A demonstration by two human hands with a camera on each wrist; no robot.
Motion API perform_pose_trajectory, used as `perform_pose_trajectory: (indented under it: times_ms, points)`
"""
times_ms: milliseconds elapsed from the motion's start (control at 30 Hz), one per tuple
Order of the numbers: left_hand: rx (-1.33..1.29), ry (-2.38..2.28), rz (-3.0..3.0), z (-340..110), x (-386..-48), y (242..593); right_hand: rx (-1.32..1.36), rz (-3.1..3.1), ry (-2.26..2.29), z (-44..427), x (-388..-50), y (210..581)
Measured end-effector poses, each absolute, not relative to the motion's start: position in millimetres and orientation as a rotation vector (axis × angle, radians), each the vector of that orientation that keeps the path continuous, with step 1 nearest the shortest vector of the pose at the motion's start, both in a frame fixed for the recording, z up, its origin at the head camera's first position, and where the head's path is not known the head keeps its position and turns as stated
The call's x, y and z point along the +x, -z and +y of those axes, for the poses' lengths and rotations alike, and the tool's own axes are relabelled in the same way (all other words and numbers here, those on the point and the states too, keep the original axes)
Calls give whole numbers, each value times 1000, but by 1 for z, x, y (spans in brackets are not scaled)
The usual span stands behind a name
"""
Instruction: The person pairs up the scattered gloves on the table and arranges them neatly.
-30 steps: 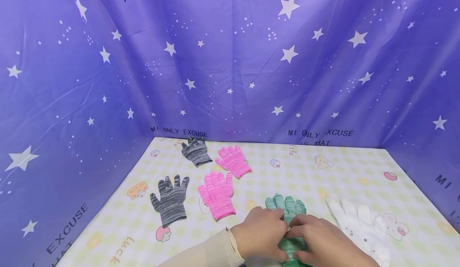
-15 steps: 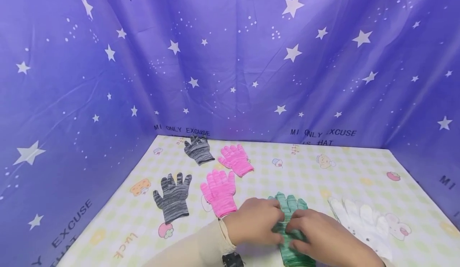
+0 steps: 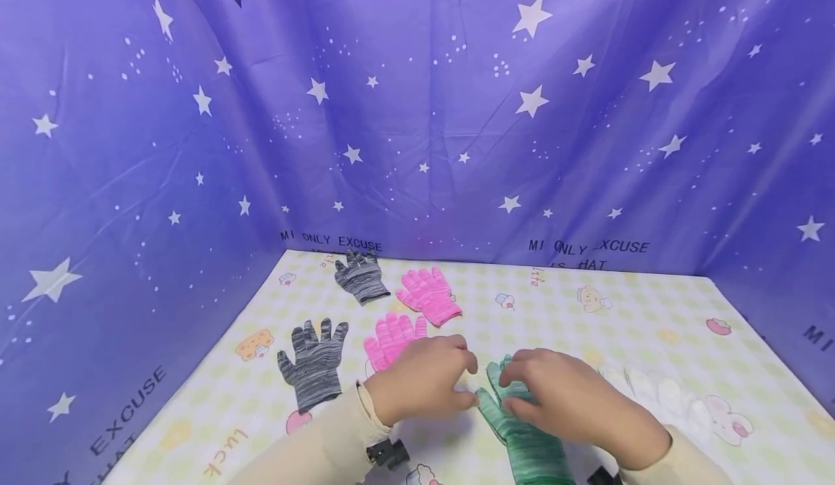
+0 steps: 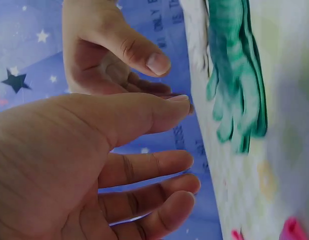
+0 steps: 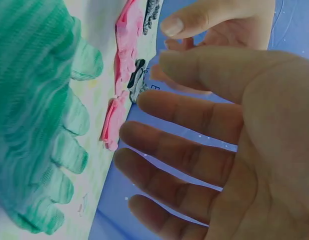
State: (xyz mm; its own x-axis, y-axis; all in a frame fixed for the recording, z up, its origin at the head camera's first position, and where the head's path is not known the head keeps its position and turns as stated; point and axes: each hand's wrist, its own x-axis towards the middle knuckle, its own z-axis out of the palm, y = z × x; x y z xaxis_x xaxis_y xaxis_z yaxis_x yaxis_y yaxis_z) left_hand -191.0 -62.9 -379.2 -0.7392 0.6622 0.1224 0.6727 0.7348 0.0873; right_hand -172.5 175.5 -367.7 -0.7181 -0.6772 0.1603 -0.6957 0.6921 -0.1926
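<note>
A green knitted glove lies on the table with its fingers pointing away; its edge looks doubled in the left wrist view, where the green glove shows side-on. My right hand hovers over it, its relaxed fingers apart from the cloth in the right wrist view. To the left of the glove, my left hand is held above the table, fingers loosely bent and holding nothing. It partly hides the nearer pink glove. White gloves lie right of the green one, partly behind my right hand and forearm.
Another pink glove lies farther back. Two grey-black striped gloves, one near and one far, lie at the left. A checked cloth with cartoon prints covers the table. Purple star-printed curtains enclose its back and sides.
My left hand has come off the green glove and moved left, over the nearer pink one. My right hand has lifted slightly from the green glove, whose thumb now shows on its left.
</note>
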Motion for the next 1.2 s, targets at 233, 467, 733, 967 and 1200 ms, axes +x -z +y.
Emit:
perform_pose_trajectory:
  times_ms: [233,467,733,967,1200]
  points:
    - [-930,297,-2925,-94,-198,370,1129,-2760,-389,159,-193,359]
    - [-771,400,-2946,-125,-207,364,1051,-2759,-401,138,-206,353]
    - [-717,441,-2912,-141,-213,352,1032,-2792,-488,122,-221,347]
    - [-653,468,-2926,-145,-215,354,968,-2770,-540,108,-237,350]
    - [-585,520,-2983,-155,-222,353,854,-2760,-604,99,-257,356]
